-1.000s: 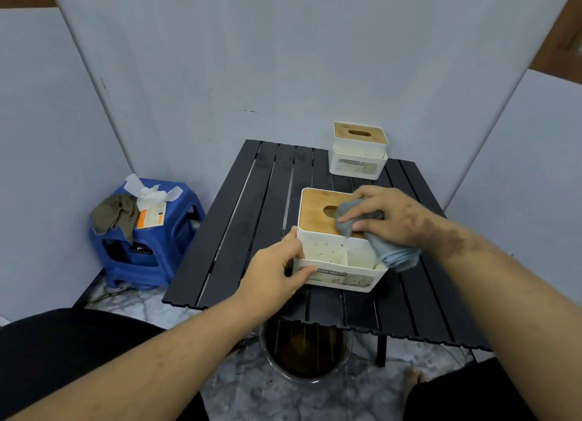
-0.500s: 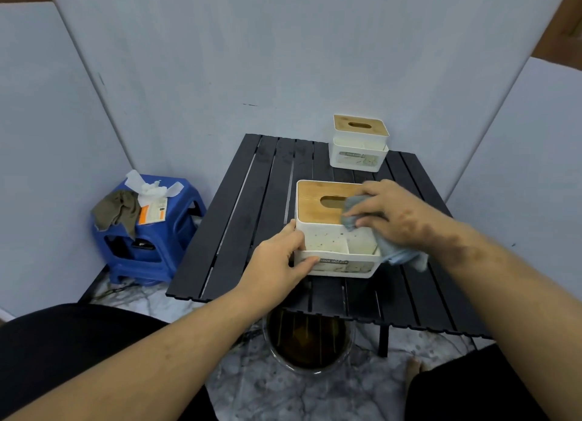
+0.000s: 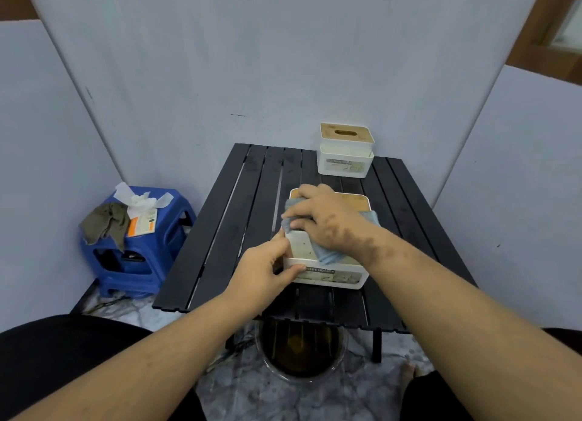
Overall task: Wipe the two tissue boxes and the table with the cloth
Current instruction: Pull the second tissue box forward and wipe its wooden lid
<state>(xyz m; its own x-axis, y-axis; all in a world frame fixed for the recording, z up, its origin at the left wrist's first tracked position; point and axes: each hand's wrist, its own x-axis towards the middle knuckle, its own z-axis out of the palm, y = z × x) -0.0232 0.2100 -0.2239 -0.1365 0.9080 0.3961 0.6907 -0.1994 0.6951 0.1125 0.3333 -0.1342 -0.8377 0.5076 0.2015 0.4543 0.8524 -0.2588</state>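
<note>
A white tissue box with a wooden lid [image 3: 330, 274] stands near the front of the black slatted table [image 3: 220, 238]. My left hand [image 3: 264, 271] grips the box's front left corner. My right hand [image 3: 324, 220] presses a grey-blue cloth [image 3: 329, 256] onto the box's top, over the left part of the lid; most of the lid is hidden under hand and cloth. A second white tissue box with a wooden lid [image 3: 345, 151] stands at the table's far edge, apart from both hands.
A blue plastic stool [image 3: 141, 256] at the left carries a brown rag [image 3: 105, 223] and a pack of white tissues [image 3: 140, 211]. A round basin of dark water [image 3: 302, 354] sits on the marble floor under the table's front edge. Grey panels close in three sides.
My right hand has slid the cloth leftward across the near box's lid, from its right side to its left. My left hand has kept its hold on the front left corner.
</note>
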